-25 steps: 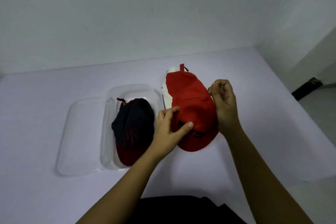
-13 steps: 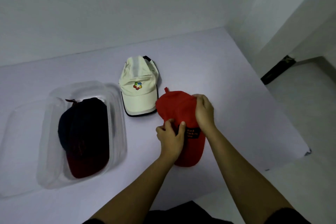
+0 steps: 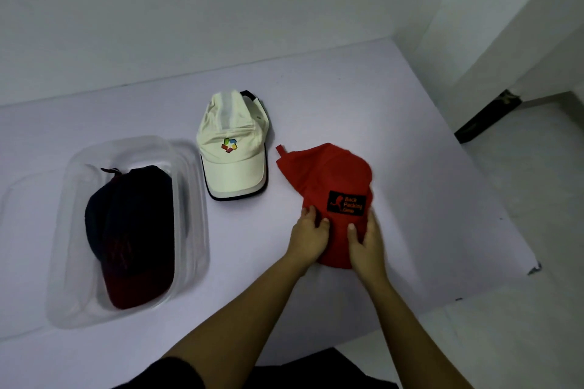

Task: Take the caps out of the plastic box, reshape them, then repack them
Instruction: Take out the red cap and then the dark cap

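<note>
A pale lilac worktop (image 3: 363,98) fills a plain white-walled corner. On it, a clear plastic box (image 3: 189,230) holds a dark cap (image 3: 132,230); just beside it lies a cream cap (image 3: 234,155). Nearer, both forearms reach forward: left hand (image 3: 308,237) and right hand (image 3: 366,240) each have a grip grasping the red cap (image 3: 328,177) at its brim.

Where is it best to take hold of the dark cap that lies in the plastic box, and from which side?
Probably by the brim of the dark cap, reaching down from above. The plastic box is open on top and its walls close the sides. The brim lies at the near end, flat and stiff-looking, while the crown behind it looks soft and crumpled.
</note>
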### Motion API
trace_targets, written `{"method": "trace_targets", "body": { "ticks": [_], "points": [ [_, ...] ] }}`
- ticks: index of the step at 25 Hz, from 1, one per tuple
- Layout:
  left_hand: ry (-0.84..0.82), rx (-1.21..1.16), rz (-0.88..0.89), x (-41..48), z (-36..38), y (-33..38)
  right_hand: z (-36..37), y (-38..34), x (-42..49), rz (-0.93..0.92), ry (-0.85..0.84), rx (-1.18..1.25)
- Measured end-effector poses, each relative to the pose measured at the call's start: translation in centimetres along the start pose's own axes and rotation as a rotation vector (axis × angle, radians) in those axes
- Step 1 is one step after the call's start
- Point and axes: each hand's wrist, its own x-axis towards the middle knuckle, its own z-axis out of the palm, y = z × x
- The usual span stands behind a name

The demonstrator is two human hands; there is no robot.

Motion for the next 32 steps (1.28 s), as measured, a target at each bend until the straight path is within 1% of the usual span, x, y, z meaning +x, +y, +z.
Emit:
{"method": "trace_targets", "body": {
  "ticks": [2, 4, 6, 7, 8, 9, 10, 12, 14, 15, 16, 17, 18, 19, 21, 23, 25, 27, 29, 30, 32],
  "points": [
    [-0.099, -0.023, 0.021, -0.1, -0.4, 0.7, -0.8, -0.4, 2.1, 0.023, 0.005, -0.041],
    [-0.083, -0.005, 0.089, -0.8, -1.5, 0.8, -1.5, -2.3, 2.2, 0.034, 0.027, -0.067],
    [0.063, 0.013, 0.173, -2.2, -3.8, 0.3, -1.2, -4.8, 1.0, -0.047, 0.111, -0.070],
    [0.161, 0.006, 0.219, -3.1, -5.3, -0.2, -0.4, -6.1, 0.1, -0.130, 0.148, -0.074],
    [0.261, -0.007, 0.255, -4.1, -6.9, -0.8, 0.8, -7.5, -1.1, -0.210, 0.151, -0.074],
    [0.359, -0.019, 0.270, -5.3, -8.8, -1.7, 2.4, -8.8, -2.3, -0.289, 0.107, -0.066],
    [0.451, -0.030, 0.267, -6.4, -10.8, -2.9, 4.4, -10.0, -3.5, -0.362, 0.026, -0.054],
    [0.603, -0.066, 0.196, -8.0, -14.7, -5.4, 8.5, -12.2, -5.7, -0.449, -0.171, -0.026],
    [0.753, -0.097, 0.053, -9.3, -19.1, -8.7, 12.5, -15.3, -8.5, -0.512, -0.380, 0.021],
    [0.802, -0.105, -0.029, -9.8, -21.1, -10.2, 14.3, -16.8, -9.8, -0.532, -0.477, 0.023],
    [0.817, -0.123, -0.107, -10.1, -22.9, -11.8, 16.1, -17.9, -10.8, -0.533, -0.563, 0.008],
    [0.801, -0.156, -0.198, -10.4, -24.3, -12.8, 17.8, -18.9, -11.5, -0.505, -0.638, -0.017],
    [0.763, -0.199, -0.285, -10.4, -25.4, -13.8, 19.4, -19.7, -12.1, -0.436, -0.702, -0.051],
    [0.687, -0.252, -0.364, -10.3, -26.0, -14.4, 20.9, -20.1, -12.3, -0.333, -0.750, -0.094],
    [0.548, -0.379, -0.446, -9.7, -26.7, -15.2, 23.4, -20.6, -12.4, -0.094, -0.806, -0.171],
    [0.442, -0.499, -0.483, -9.3, -27.1, -15.4, 24.9, -20.5, -12.2, 0.128, -0.803, -0.125],
    [0.408, -0.551, -0.490, -9.2, -27.8, -15.3, 25.5, -20.4, -12.1, 0.259, -0.764, -0.017],
    [0.409, -0.614, -0.484, -9.7, -28.3, -14.9, 25.6, -20.5, -11.8, 0.284, -0.725, 0.049],
    [0.434, -0.659, -0.428, -10.1, -28.5, -14.5, 25.2, -21.1, -11.6, 0.259, -0.706, 0.106],
    [0.480, -0.704, -0.387, -10.6, -28.6, -14.2, 24.7, -21.7, -11.8, 0.230, -0.704, 0.143],
    [0.628, -0.800, -0.254, -12.0, -28.5, -13.1, 23.3, -23.1, -12.7, 0.132, -0.703, 0.253]
  ]
}}
